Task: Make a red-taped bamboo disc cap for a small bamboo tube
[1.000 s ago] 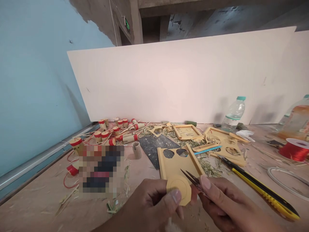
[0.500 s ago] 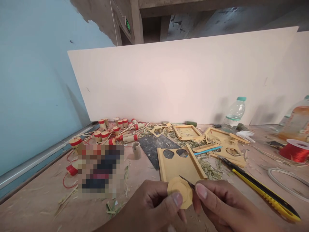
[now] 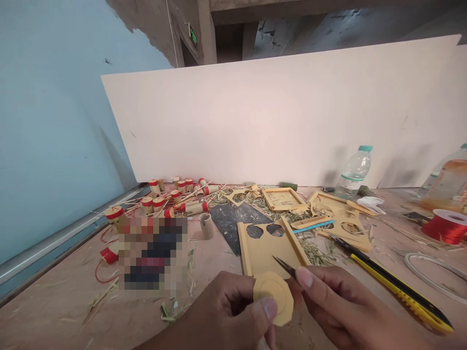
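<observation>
My left hand (image 3: 241, 311) pinches a small piece of yellow card (image 3: 282, 291) between thumb and fingers. The card has straight-cut corners and a circle marked on its face. In my right hand (image 3: 339, 301) is a pair of small dark scissors (image 3: 286, 266), its pointed tips slightly apart, just above the card and not touching it; the handles are hidden by my fingers. Beyond my hands lies a yellow card sheet (image 3: 270, 250) with folded-up sides and two round holes cut out.
A yellow utility knife (image 3: 404, 291) lies at the right, near a red thread spool (image 3: 445, 227) and a plastic bottle (image 3: 355, 172). Several red-banded bamboo tubes (image 3: 114, 214) crowd the back left. A dark plate (image 3: 237, 221) lies mid-table among plant scraps. A white panel (image 3: 255, 126) stands behind.
The scissors have come away from the card's edge and their tips have parted. My left hand has turned the card slightly and lowered it a little.
</observation>
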The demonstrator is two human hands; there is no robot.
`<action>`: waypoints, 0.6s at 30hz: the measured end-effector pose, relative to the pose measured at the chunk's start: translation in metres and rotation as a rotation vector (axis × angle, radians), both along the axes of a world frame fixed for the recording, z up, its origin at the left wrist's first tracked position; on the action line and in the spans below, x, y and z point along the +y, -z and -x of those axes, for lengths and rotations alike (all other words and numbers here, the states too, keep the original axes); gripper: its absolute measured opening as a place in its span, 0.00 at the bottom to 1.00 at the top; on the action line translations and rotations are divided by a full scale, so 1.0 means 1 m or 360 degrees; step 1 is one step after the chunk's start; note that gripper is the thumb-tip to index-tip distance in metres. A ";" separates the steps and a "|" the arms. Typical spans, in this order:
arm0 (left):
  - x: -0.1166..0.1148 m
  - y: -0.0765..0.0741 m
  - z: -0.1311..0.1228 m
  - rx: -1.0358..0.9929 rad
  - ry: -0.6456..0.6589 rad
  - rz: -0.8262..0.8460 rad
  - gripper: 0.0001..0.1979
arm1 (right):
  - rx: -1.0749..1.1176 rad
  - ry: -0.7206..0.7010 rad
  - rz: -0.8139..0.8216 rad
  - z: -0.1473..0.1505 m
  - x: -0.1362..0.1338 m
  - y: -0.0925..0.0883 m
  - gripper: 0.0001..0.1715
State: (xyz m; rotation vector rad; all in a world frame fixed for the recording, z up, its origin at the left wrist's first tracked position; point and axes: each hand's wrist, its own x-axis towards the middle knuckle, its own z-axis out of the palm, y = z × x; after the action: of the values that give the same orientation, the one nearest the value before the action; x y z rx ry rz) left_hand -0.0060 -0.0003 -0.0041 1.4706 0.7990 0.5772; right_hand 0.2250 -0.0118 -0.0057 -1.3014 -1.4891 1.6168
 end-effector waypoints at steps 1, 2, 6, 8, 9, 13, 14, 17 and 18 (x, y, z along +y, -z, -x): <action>-0.001 0.000 -0.001 -0.0018 0.0012 0.0048 0.33 | 0.0014 0.0022 0.0018 -0.001 0.001 0.000 0.44; -0.002 -0.001 -0.001 -0.0037 0.0033 0.0082 0.33 | 0.0012 0.0032 0.0014 -0.002 0.002 0.000 0.44; -0.003 -0.010 -0.003 -0.0092 0.0221 0.0082 0.32 | -0.0029 -0.0070 -0.0093 -0.004 0.002 -0.002 0.40; -0.001 -0.013 -0.003 -0.0118 0.0345 0.0101 0.31 | -0.0001 -0.0109 -0.0109 -0.002 0.002 -0.005 0.38; 0.000 -0.013 -0.002 -0.0133 0.0373 0.0104 0.31 | 0.0014 -0.0099 -0.0102 0.000 0.001 -0.006 0.36; 0.004 -0.003 0.000 -0.0083 0.0265 0.0100 0.32 | -0.0047 -0.0030 0.0018 0.005 0.000 -0.009 0.29; 0.004 0.001 0.001 -0.0064 0.0206 0.0098 0.32 | -0.0065 -0.0035 0.0033 0.005 0.000 -0.009 0.29; 0.007 0.009 0.002 -0.0048 0.0001 0.0026 0.32 | -0.0090 -0.0049 -0.0002 0.003 0.001 -0.007 0.30; 0.007 0.010 0.002 -0.0037 -0.0071 -0.0009 0.31 | -0.0097 -0.0058 -0.0012 0.003 0.001 -0.006 0.31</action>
State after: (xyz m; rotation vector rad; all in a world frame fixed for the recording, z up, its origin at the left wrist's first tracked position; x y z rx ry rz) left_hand -0.0078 0.0068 -0.0140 1.4515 0.8139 0.6293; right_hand 0.2223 -0.0106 0.0001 -1.3375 -1.5620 1.6063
